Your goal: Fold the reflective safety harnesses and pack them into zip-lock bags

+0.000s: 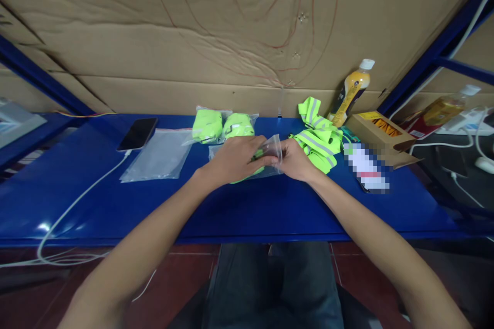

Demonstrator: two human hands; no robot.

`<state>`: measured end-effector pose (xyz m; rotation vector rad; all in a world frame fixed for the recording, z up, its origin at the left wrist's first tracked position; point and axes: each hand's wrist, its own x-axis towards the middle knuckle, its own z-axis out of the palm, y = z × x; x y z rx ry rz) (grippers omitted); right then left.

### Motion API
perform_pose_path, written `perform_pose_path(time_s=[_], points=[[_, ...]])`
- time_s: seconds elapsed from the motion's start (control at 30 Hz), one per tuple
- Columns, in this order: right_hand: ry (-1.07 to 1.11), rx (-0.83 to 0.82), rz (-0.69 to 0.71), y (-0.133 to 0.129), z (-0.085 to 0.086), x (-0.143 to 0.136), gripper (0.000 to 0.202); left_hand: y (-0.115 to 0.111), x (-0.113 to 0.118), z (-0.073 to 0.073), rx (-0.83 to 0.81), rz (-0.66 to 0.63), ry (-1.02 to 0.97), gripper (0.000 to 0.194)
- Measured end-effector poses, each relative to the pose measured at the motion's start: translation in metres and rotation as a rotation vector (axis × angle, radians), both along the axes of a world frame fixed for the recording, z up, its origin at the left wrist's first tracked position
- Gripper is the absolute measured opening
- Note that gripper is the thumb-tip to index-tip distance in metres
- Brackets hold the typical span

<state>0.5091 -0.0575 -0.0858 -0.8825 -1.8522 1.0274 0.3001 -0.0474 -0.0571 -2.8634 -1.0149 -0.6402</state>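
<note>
Both hands meet over a clear plastic bag (275,150) with something neon yellow-green inside, just above the blue table (247,211). My left hand (241,157) is closed on the bag, its thumb pointing right along the bag's side. At the bag's right end, my right hand (294,160) grips the mouth, its fingertips partly hidden. Behind them stand two filled bags (207,126) of folded neon fabric. Loose neon straps with grey reflective stripes (318,141) lie heaped right beside my right hand.
Flat empty bags (160,154) lie at left beside a black phone (137,133) on a white cable. At right are a yellow drink bottle (352,93), an open cardboard box (380,133) and a phone with a blurred screen (365,169). A cardboard wall (154,61) rises behind.
</note>
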Motion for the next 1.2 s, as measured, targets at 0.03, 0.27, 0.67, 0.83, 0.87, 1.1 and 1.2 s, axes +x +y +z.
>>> perform_pose_path(time_s=[0.03,0.27,0.67,0.83,0.87,1.1,1.2], points=[[0.032,0.020,0.011,-0.001,0.002,0.000,0.030,0.001,-0.001,0.001,-0.001,0.008,-0.068,0.052],[0.279,0.557,-0.452,-0.010,0.018,-0.002,0.031,0.011,-0.007,0.012,-0.084,0.128,-0.722,0.025],[0.579,0.039,-0.334,0.004,0.008,-0.001,0.033,0.027,-0.002,-0.004,-0.375,-0.046,-1.110,0.048],[0.611,0.018,-0.352,0.007,0.007,0.002,0.037,0.034,-0.007,-0.006,-0.424,-0.088,-1.158,0.042],[0.614,0.019,-0.362,0.008,0.007,0.002,0.038,0.035,-0.008,-0.006,-0.417,-0.079,-1.173,0.041],[0.627,0.047,-0.382,0.008,0.007,0.000,0.040,0.033,-0.009,-0.003,-0.376,-0.029,-1.263,0.043],[0.623,0.046,-0.411,0.009,0.007,0.000,0.043,0.032,-0.009,-0.002,-0.360,-0.030,-1.273,0.041]])
